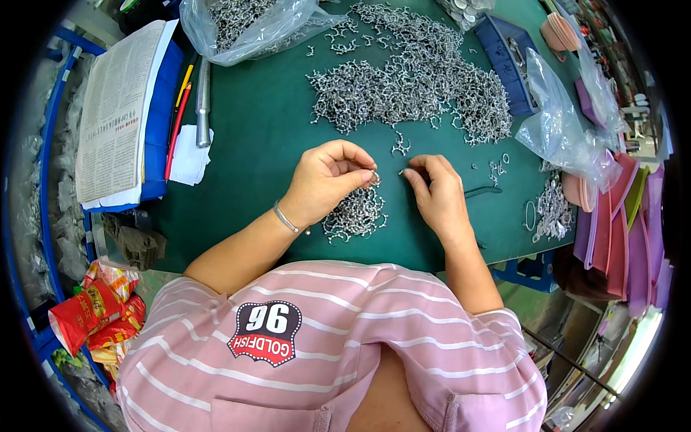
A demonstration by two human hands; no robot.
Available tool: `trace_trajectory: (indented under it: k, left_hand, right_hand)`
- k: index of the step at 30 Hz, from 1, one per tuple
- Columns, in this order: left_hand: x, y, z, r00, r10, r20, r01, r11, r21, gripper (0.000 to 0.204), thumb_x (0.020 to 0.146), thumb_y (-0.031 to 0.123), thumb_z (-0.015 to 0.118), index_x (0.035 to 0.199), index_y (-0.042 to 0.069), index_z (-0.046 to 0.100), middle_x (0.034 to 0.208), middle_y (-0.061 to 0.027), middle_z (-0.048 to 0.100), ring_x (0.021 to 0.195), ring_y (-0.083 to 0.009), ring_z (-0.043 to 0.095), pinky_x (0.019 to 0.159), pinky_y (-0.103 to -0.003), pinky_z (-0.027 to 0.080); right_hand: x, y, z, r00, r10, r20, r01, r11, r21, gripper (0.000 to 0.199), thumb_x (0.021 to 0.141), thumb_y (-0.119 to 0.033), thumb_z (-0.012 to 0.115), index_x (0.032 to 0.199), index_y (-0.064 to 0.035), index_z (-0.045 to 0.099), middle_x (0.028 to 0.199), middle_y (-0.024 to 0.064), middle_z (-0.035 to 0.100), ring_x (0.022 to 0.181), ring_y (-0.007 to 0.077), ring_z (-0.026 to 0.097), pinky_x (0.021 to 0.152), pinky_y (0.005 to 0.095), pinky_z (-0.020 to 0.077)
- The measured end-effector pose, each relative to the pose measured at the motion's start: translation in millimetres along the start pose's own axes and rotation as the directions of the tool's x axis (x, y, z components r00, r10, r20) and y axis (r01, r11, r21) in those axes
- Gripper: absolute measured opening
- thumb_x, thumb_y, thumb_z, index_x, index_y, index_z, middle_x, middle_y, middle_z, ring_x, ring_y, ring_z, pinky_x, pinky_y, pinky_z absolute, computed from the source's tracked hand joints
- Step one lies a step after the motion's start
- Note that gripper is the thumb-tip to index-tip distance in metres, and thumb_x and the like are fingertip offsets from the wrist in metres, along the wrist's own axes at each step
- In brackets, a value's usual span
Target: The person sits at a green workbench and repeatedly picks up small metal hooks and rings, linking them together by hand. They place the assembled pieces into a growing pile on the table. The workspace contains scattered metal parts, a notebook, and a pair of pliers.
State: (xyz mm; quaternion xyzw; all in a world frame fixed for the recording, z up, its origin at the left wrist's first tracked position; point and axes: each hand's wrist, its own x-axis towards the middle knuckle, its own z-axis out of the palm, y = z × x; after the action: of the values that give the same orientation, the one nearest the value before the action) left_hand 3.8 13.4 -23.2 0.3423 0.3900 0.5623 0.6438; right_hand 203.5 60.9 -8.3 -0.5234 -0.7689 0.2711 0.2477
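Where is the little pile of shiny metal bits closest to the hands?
In the head view, the small pile of metal bits lies on the green table, just under the left hand and left of the right hand.

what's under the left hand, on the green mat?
A small heap of silver metal hooks lies on the green mat just below the left hand, whose fingertips pinch one small piece. The palm covers whatever sits directly beneath it.
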Motion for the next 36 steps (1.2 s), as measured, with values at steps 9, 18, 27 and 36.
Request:
trace_trajectory:
  k: [9, 18, 27, 36]
  left_hand:
    - [0.2, -0.1, -1.4, 1.000, 0.017, -0.007, -0.016, 0.997, 0.070, 0.017, 0.079, -0.008, 0.065, 0.094, -0.001, 0.060, 0.092, -0.0067, 0.063, 0.087, -0.0122, 0.062, 0.079, -0.025, 0.052]
    - [-1.1, -1.0, -1.8, 0.999, -0.028, 0.031, 0.027, 0.998, 0.055, 0.018, 0.080, -0.006, 0.066, 0.096, -0.001, 0.059, 0.092, -0.0068, 0.063, 0.086, -0.0126, 0.062, 0.078, -0.025, 0.052]
    - [-1.2, -1.9, -0.2, 0.999, -0.019, 0.051, 0.016, 0.998, 0.059, 0.019, 0.083, -0.005, 0.064, 0.102, -0.003, 0.061, 0.093, -0.0074, 0.063, 0.086, -0.0131, 0.062, 0.077, -0.025, 0.053]
    - [-1.7, 4.9, 3.3, 0.991, -0.136, 0.012, 0.136, 0.990, -0.022, 0.016, 0.086, -0.001, 0.062, 0.101, -0.005, 0.061, 0.087, -0.0096, 0.066, 0.077, -0.0151, 0.066, 0.073, -0.026, 0.055]
  right_hand:
    - [-3.0, 1.0, 1.2, 0.995, -0.067, 0.076, 0.068, 0.998, -0.007, 0.016, 0.075, -0.002, 0.070, 0.090, -0.0006, 0.064, 0.082, 0.0121, 0.061, 0.072, 0.0277, 0.061, 0.064, 0.0348, 0.0487]
    - [-0.6, -22.0, 2.0, 0.936, 0.202, 0.287, -0.346, 0.661, 0.666, 0.009, 0.082, 0.002, 0.067, 0.091, 0.0014, 0.063, 0.081, 0.0023, 0.063, 0.071, 0.0086, 0.061, 0.060, 0.0217, 0.0512]
    - [-1.2, -27.1, 6.9, 0.939, 0.099, 0.328, -0.331, 0.515, 0.791, 0.010, 0.085, 0.001, 0.064, 0.094, 0.0036, 0.062, 0.084, 0.0086, 0.066, 0.075, 0.0117, 0.063, 0.064, 0.0235, 0.0546]
    - [2.5, -23.4, 4.8, 0.915, 0.177, 0.361, -0.401, 0.480, 0.780, 0.013, 0.088, -0.001, 0.060, 0.100, 0.0031, 0.062, 0.088, 0.0097, 0.065, 0.076, 0.0159, 0.064, 0.063, 0.0262, 0.0536]
